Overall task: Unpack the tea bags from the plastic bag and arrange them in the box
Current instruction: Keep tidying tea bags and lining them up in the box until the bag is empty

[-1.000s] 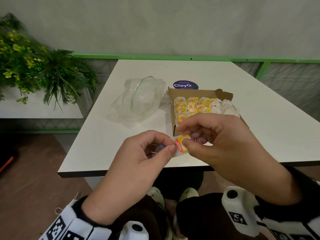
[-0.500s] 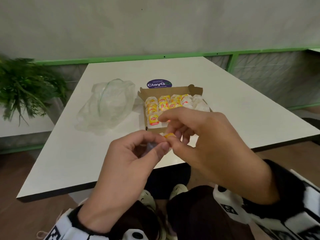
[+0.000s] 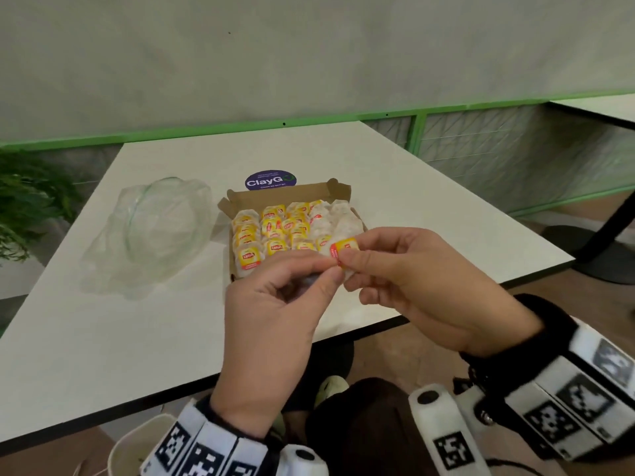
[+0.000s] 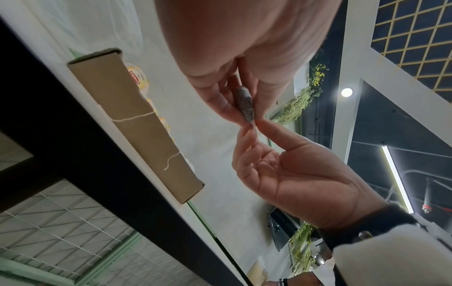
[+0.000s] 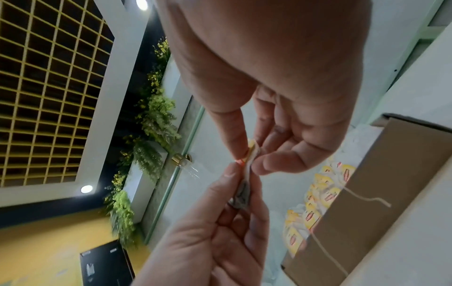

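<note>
I hold one tea bag (image 3: 338,266) in the air between both hands, above the near edge of the white table (image 3: 103,338) and just in front of the box (image 3: 240,197). My left hand (image 3: 275,324) has its thumb and forefinger curled in and pinching the pouch end of the bag; the left wrist view shows the greyish pouch (image 4: 245,102) squeezed flat between them. My right hand (image 3: 422,290) pinches the yellow and red tag (image 3: 344,249) between thumb and forefinger, with the other fingers loosely bent beneath (the string between tag and pouch is too fine for me to make out here).

The cardboard box stands open on the table, just beyond my hands, and it is packed with rows of tea bags (image 3: 271,231), yellow tags up on the left and middle, plain white paper showing on the right. Two loose strings hang over its near wall (image 4: 146,133). To the left of the box, near it, the plastic bag (image 3: 154,228) lies crumpled and see-through on the table. A round purple sticker (image 3: 270,181) sits on the tabletop behind the box. A green plant (image 3: 27,201) stands off the table's left side.
</note>
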The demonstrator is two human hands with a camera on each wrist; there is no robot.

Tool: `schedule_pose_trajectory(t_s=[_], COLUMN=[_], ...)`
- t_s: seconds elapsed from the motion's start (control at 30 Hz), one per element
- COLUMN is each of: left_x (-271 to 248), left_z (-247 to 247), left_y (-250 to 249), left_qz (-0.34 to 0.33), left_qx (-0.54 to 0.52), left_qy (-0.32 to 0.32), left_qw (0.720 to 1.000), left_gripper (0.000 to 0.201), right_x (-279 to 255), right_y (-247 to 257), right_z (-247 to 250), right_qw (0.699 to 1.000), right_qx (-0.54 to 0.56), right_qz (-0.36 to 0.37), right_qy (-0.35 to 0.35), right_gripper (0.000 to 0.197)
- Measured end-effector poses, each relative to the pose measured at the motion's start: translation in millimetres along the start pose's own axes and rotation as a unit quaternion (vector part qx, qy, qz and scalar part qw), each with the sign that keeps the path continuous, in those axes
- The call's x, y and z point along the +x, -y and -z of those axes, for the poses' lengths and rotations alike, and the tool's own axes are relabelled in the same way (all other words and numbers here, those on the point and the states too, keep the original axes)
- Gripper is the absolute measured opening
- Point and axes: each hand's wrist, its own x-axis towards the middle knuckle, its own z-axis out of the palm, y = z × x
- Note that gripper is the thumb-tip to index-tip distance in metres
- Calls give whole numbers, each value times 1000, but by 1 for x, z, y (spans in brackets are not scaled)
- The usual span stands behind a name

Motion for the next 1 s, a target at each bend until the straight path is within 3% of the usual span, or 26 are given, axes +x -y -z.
schedule_pose_trajectory(t_s=[0.13, 0.23, 0.37, 0.5, 0.63, 0.73, 0.83, 1.0], left_x=[10, 14, 21, 30, 24, 18, 15, 16], left_z=[-6, -9, -11, -6, -4, -4, -4, -8], left_y=[3, 8, 10, 24, 33, 39, 46, 55], left_qz=[24, 29, 44, 38, -49, -83, -93, -134], left_qx=[17, 38, 48, 122, 235, 265, 287, 360], left_qy=[27, 44, 57, 58, 36, 42, 55, 69], left_qw=[999, 998, 996, 990, 970, 960, 952, 921], left_gripper=[12, 13, 8, 15, 17, 13, 13, 14], right_x=[9, 16, 26, 53, 81, 96, 111, 125], right_y=[4, 5, 10, 27, 40, 41, 36, 30], right_z=[10, 15, 19, 32, 44, 48, 51, 48], right_qw=[983, 935, 884, 886, 893, 890, 874, 821], right_qx=[-143, -301, -406, -427, -434, -445, -479, -563], right_qz=[105, 179, 229, 180, 108, 75, 45, 27], right_qy=[-48, -58, -41, -3, 60, 69, 67, 89], right_gripper=[9, 6, 5, 10, 14, 16, 20, 24])
